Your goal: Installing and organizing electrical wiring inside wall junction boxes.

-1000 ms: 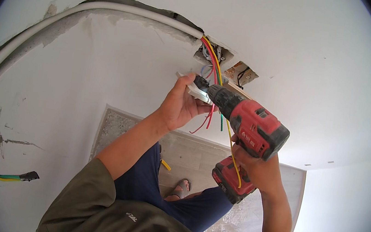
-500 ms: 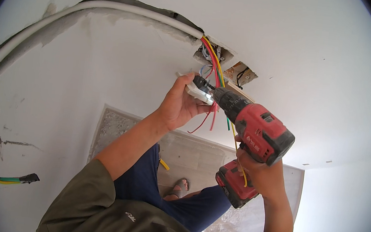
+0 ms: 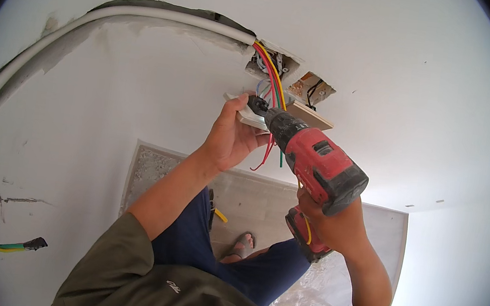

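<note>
My left hand [image 3: 229, 133] is closed on a white plate [image 3: 249, 118] with a black fitting [image 3: 257, 104], just below two wall boxes. My right hand [image 3: 329, 218] grips a red and black cordless drill [image 3: 323, 162], its chuck up against the black fitting; whether the bit touches it I cannot tell. Red, yellow and green wires [image 3: 270, 70] come out of a white conduit and hang past the plate and drill. A second, beige plate [image 3: 311, 115] shows behind the chuck. The left box [image 3: 268, 61] is packed with cables; the right box [image 3: 312, 89] holds black wires.
The white conduit [image 3: 128, 11] runs in a chase along the wall. Taped yellow and green wires [image 3: 13, 247] hang at lower left. Below are my legs, a sandalled foot [image 3: 243, 244], a yellow-handled tool [image 3: 219, 214] and a dusty tiled floor [image 3: 164, 159].
The drill, both hands and the held plate have shifted slightly left in the picture, along with the wall boxes. The drill's battery now shows less, behind my right hand.
</note>
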`<act>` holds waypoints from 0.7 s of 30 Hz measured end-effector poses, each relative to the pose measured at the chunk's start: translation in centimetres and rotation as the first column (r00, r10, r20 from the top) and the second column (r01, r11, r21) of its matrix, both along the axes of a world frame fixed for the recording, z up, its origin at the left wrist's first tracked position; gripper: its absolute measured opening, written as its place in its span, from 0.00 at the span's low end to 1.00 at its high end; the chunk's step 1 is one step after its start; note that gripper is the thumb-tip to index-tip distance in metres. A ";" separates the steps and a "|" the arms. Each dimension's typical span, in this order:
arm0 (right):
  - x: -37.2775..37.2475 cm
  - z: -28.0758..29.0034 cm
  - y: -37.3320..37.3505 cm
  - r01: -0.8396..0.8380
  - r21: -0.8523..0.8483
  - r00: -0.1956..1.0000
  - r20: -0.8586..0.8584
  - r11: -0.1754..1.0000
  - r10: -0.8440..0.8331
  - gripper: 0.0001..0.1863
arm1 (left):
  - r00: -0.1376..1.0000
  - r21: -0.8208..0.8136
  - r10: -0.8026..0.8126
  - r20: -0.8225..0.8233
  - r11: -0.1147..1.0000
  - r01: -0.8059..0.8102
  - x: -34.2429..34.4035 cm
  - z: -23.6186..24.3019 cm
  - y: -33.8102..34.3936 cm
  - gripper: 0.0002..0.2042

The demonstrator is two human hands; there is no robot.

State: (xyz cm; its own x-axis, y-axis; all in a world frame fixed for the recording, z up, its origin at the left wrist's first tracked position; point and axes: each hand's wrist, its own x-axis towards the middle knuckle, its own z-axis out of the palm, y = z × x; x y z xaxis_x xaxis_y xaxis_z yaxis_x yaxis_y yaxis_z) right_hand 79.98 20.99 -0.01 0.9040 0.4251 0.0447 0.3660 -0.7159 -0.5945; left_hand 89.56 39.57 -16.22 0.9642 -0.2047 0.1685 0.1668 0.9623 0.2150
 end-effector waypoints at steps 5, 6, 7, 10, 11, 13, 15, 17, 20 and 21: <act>0.3 0.4 0.3 0.078 -0.005 0.992 -0.098 0.997 -0.078 0.15 | 1.000 0.041 -0.012 0.002 0.999 0.012 -0.1 0.3 0.2 0.16; 0.3 0.4 0.4 0.173 0.013 0.965 -0.201 0.985 -0.167 0.15 | 1.000 0.050 -0.015 0.012 0.999 0.014 -0.2 0.4 0.2 0.16; 0.4 0.5 0.5 0.173 0.014 0.965 -0.202 0.985 -0.166 0.15 | 1.000 0.051 -0.014 0.011 0.999 0.014 -0.2 0.3 0.3 0.16; 0.4 0.7 0.6 0.026 -0.040 0.999 -0.043 0.999 -0.028 0.15 | 0.999 0.030 -0.021 0.037 0.999 0.020 -0.1 -0.1 0.3 0.16; 0.4 0.7 0.4 -0.013 -0.078 1.000 0.012 0.997 0.014 0.15 | 0.999 0.018 -0.013 0.043 1.000 0.012 0.0 -0.3 0.3 0.16; 0.1 0.9 0.0 -0.052 -0.119 0.996 0.065 0.992 0.060 0.15 | 0.999 0.003 -0.002 0.049 1.000 0.002 0.0 -0.3 0.3 0.16; -0.4 1.0 -0.5 0.105 -0.092 0.994 -0.020 0.990 -0.107 0.16 | 1.000 -0.009 0.018 0.010 1.000 -0.018 0.0 -0.1 0.1 0.16; -0.2 0.8 -0.8 0.145 -0.016 0.985 -0.089 0.989 -0.146 0.16 | 1.000 -0.005 0.015 -0.010 1.000 -0.015 0.1 -0.2 0.0 0.15; 0.0 0.6 -0.9 0.153 0.058 0.982 -0.123 0.987 -0.145 0.16 | 0.999 0.002 0.015 -0.036 1.000 -0.015 0.0 -0.1 -0.2 0.15; 0.1 0.6 -0.9 0.115 0.056 0.990 -0.086 0.992 -0.110 0.16 | 0.999 0.002 0.019 -0.044 1.000 -0.019 0.0 -0.1 -0.2 0.15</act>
